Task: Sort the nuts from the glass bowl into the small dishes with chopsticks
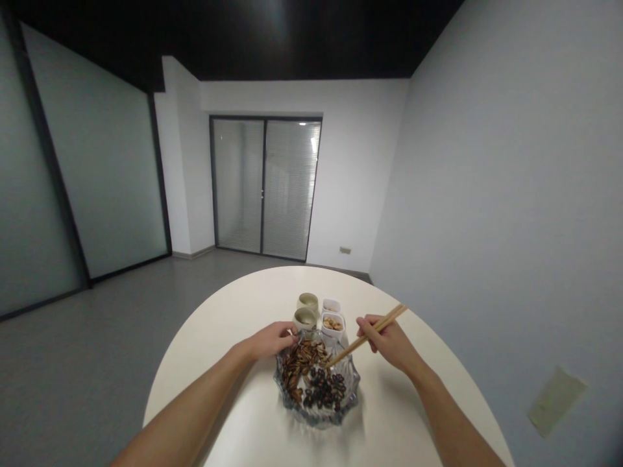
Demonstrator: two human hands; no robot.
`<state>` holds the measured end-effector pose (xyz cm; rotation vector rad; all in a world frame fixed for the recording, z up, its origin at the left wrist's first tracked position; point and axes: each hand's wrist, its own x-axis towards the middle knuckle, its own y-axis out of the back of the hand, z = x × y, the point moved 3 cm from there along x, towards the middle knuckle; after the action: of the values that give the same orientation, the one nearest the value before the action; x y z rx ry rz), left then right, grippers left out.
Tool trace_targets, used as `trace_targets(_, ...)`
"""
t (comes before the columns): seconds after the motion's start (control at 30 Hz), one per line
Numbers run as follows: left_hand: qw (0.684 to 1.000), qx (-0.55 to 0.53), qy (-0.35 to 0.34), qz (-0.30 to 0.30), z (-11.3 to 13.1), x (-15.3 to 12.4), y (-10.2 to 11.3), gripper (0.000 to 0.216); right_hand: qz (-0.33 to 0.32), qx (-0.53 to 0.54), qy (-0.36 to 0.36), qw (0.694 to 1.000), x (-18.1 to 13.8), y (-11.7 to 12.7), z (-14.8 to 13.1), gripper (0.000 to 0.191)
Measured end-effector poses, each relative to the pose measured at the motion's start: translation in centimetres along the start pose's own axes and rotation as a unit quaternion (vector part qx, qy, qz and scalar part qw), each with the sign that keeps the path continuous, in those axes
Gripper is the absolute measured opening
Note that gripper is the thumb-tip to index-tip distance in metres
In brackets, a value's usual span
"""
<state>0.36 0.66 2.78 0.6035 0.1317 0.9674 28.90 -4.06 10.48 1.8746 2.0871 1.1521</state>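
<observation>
A scalloped glass bowl [351, 393] sits on the round white table [233, 324], filled with brown and dark seeds or nuts. My left hand [273, 340] rests on the bowl's far left rim, fingers curled against it. My right hand [388, 340] grips a pair of wooden chopsticks [366, 336], whose tips reach down into the bowl near its middle.
Just beyond the bowl stand two round pale cups [307, 301] and two small square white dishes [333, 322], one holding light-coloured nuts. The table edge curves close to the grey wall on the right. Grey floor and glass doors lie behind.
</observation>
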Motion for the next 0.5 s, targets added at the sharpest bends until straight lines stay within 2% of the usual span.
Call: trace_targets(0.5,1.000,0.008,-0.005,-0.003,-0.25,0.24,-0.16,0.027,-0.002,0.016,-0.001,1.000,-0.04,0.00,-0.20,0.046)
